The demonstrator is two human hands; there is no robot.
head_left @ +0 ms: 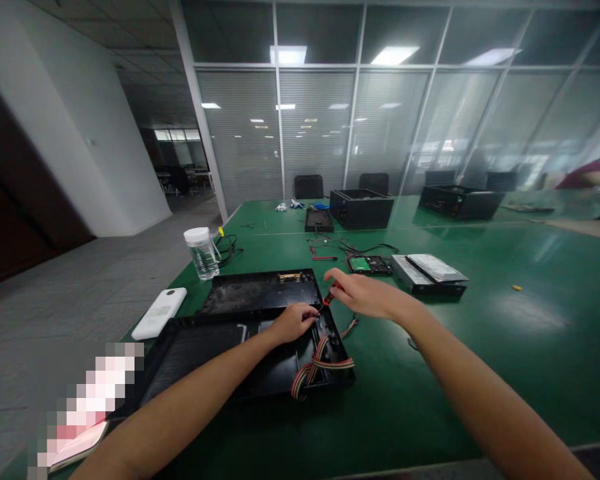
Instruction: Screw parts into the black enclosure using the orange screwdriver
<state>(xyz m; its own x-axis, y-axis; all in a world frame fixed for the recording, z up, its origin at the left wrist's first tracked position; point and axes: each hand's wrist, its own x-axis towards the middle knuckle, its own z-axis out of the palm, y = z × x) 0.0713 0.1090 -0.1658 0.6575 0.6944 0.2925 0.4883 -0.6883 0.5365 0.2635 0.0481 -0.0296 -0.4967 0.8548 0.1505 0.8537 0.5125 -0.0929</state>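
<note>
An open black computer case (pixel 215 360) lies flat on the green table (pixel 480 347) in front of me. My left hand (pixel 293 321) rests inside its far right corner, fingers curled and pinching something small I cannot make out. My right hand (pixel 365 293) hovers just beyond that corner, its fingers pinched on a red-handled tool or connector (pixel 329 298). A bundle of striped ribbon cables (pixel 320 363) hangs over the case's right wall. The case's black side panel (pixel 260 291) lies flat just behind it.
A clear jar with a white lid (pixel 201 253) and a white remote-like device (pixel 159 313) sit at the left edge. A green circuit board (pixel 369 265), a drive unit (pixel 430 273), loose cables and more black cases (pixel 361 208) lie farther back. Glass partitions stand behind.
</note>
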